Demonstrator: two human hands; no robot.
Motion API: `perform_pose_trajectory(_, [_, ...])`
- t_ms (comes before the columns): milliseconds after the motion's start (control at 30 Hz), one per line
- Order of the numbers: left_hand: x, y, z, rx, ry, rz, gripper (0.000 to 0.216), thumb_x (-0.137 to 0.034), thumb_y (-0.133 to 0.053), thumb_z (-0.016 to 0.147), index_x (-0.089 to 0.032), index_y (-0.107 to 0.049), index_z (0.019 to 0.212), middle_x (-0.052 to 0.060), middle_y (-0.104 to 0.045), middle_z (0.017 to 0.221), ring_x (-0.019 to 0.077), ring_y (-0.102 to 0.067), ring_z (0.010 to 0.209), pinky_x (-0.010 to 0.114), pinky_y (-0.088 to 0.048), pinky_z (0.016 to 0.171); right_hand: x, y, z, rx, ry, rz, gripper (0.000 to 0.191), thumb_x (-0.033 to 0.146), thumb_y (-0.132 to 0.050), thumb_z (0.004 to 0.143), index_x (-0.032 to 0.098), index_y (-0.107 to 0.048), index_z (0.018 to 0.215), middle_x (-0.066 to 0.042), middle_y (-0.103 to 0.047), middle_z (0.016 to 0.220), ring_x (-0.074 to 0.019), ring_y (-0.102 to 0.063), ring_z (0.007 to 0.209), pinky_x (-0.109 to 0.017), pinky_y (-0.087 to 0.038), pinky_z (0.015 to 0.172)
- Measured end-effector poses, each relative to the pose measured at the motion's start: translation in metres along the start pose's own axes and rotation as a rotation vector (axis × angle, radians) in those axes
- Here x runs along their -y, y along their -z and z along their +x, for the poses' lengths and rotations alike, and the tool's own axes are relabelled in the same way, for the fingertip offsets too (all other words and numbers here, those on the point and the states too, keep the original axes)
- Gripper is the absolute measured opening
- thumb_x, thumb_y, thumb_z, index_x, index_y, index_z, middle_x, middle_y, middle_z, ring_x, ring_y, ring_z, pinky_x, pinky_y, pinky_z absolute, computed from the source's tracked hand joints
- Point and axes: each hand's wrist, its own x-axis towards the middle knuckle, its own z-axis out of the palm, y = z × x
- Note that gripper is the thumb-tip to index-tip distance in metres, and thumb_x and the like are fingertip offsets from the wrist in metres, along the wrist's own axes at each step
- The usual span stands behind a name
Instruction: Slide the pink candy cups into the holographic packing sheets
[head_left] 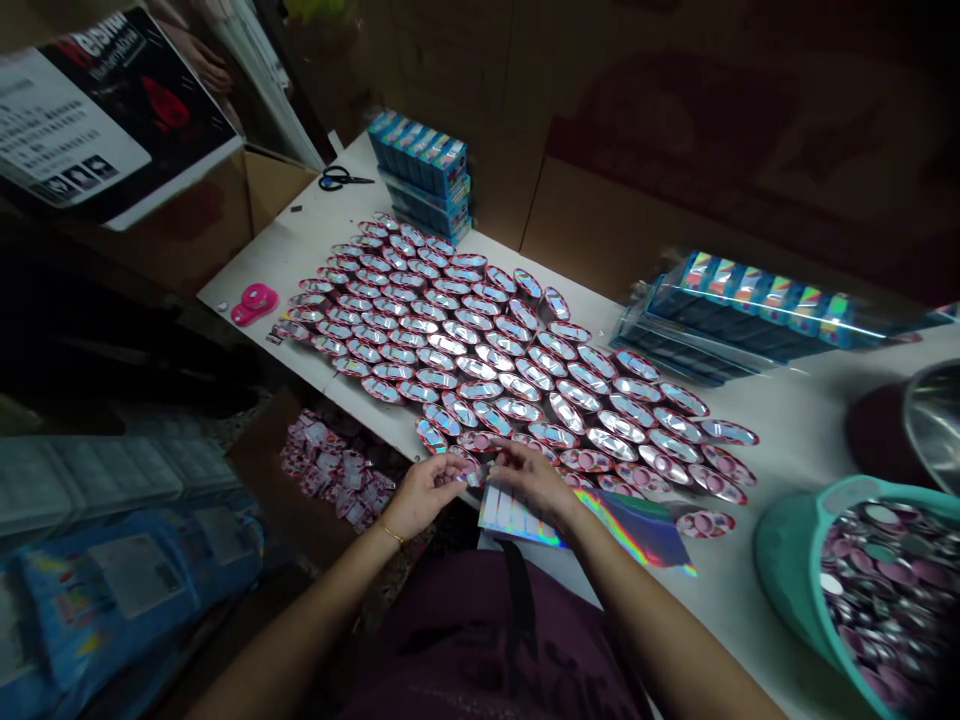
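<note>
Both my hands meet at the near edge of a white table (795,440). My left hand (424,492) is curled, pinching one small oval badge (471,470). My right hand (534,478) has its fingers bent over the same badge and rests on a holographic sticker sheet (637,528) lying at the table edge. Beyond them, several rows of shiny oval badges (480,340) with red rims cover the table in overlapping lines.
A teal basin (787,545) full of round badges sits at the right, a metal bowl (934,420) behind it. Blue boxes (424,165) and packaged stacks (742,300) stand at the back. Scissors (337,180) and a pink tape dispenser (253,302) lie far left. Small packets (334,470) fill a carton below.
</note>
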Motion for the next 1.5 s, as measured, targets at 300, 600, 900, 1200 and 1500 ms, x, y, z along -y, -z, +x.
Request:
perform_pose_trajectory(300, [0.019, 0.001, 0.027, -0.152, 0.021, 0.075, 0.023, -0.021, -0.059, 0.066, -0.015, -0.057, 0.088, -0.003, -0.057, 0.064, 0.0093, -0.052, 0.061, 0.02, -0.04, 0.059, -0.014, 0.002, 0.011, -0.161, 0.032, -0.328, 0.019, 0.034, -0.053, 0.072, 0.017, -0.059, 0.066, 0.002, -0.055, 0.058, -0.0098, -0.046, 0.053, -0.021, -0.032, 0.051])
perform_pose_trajectory(600, [0.035, -0.018, 0.069, -0.374, 0.069, 0.469, 0.027, -0.023, -0.056, 0.071, -0.018, -0.05, 0.097, -0.003, -0.057, 0.063, 0.0126, -0.055, 0.062, 0.024, -0.04, 0.064, 0.003, -0.01, 0.028, -0.472, -0.045, -0.99, 0.025, 0.032, -0.045, 0.08, 0.019, -0.065, 0.075, -0.006, -0.066, 0.075, -0.0161, -0.058, 0.071, -0.023, -0.035, 0.062])
perform_pose_trajectory(900, [0.024, -0.029, 0.066, -0.358, 0.061, 0.693, 0.032, -0.022, -0.052, 0.077, -0.018, -0.044, 0.107, 0.003, -0.062, 0.077, 0.0176, -0.058, 0.077, 0.027, -0.039, 0.07, 0.002, -0.014, 0.03, -0.464, -0.11, -1.163, 0.026, 0.033, -0.044, 0.081, 0.017, -0.064, 0.08, -0.009, -0.066, 0.084, -0.0182, -0.06, 0.078, -0.025, -0.037, 0.065])
perform_pose_trajectory(1200, [0.027, -0.03, 0.067, -0.372, 0.05, 0.668, 0.028, -0.025, -0.052, 0.077, -0.019, -0.046, 0.104, 0.002, -0.063, 0.077, 0.0173, -0.059, 0.076, 0.027, -0.04, 0.068, 0.0, -0.01, 0.03, -0.466, -0.071, -1.144, 0.023, 0.03, -0.044, 0.08, 0.018, -0.064, 0.078, -0.007, -0.066, 0.081, -0.0166, -0.059, 0.076, -0.023, -0.037, 0.063])
perform_pose_trajectory(1500, [0.021, -0.033, 0.065, -0.379, 0.083, 0.78, 0.028, -0.025, -0.052, 0.077, -0.018, -0.044, 0.104, 0.008, -0.06, 0.092, 0.0196, -0.058, 0.084, 0.029, -0.04, 0.07, 0.003, -0.013, 0.033, -0.43, -0.157, -1.222, 0.024, 0.032, -0.046, 0.079, 0.016, -0.063, 0.085, -0.011, -0.065, 0.085, -0.0206, -0.06, 0.082, -0.027, -0.04, 0.066])
